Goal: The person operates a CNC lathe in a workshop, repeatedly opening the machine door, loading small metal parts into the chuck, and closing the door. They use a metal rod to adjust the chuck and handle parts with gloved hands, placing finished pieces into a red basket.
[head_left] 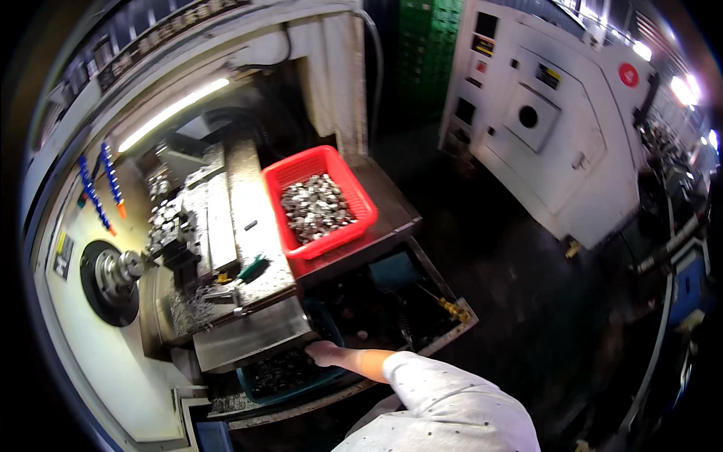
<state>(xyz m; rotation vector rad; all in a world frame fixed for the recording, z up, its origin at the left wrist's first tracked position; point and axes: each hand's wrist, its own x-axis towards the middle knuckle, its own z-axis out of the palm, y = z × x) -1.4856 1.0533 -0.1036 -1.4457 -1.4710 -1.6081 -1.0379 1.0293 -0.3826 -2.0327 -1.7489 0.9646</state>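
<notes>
My right arm, in a white dotted sleeve, reaches leftward from the lower edge. My right hand (325, 353) is over the edge of a dark teal bin (295, 393) holding dark small pieces, just below a sloped metal chute (260, 335). Its fingers are blurred, so whether they hold anything is not visible. Above stands a red plastic basket (360, 218), filled with many small shiny metal parts (318, 207). To its left, a green-handled tool (253, 269) lies on the chip-strewn machine bed. My left hand is outside the picture.
A lathe chuck (120, 273) sits on the left wall, near blue coolant hoses (92, 192) and a tool holder (177, 237). An open tray (444, 340) holds a blue container (394, 271) and a yellow-handled tool (454, 309). A white machine cabinet (542, 166) stands at right.
</notes>
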